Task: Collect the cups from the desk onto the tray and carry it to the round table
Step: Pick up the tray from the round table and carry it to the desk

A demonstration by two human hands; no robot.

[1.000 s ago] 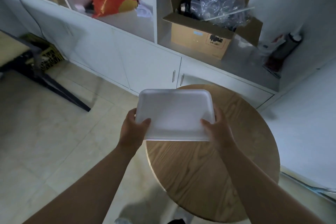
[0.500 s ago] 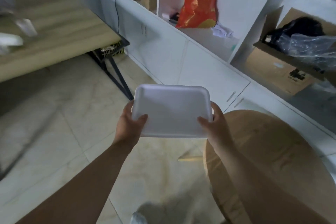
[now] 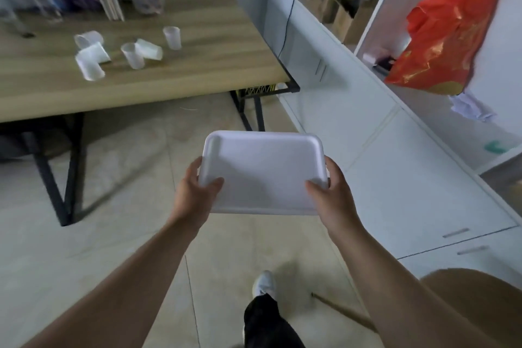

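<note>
Holding the white tray (image 3: 262, 169) level, the left hand (image 3: 195, 195) and the right hand (image 3: 333, 195) each close their grip on a near corner, thumbs on top; nothing lies on the tray. The cups (image 3: 124, 51) stand and lie in a loose group on the worktop (image 3: 197, 76), ahead and to the left of the tray, well apart from it. The left hand is on their side, so I judge it the nearer one. The round table (image 3: 477, 302) is at lower right, just beside the right arm.
</note>
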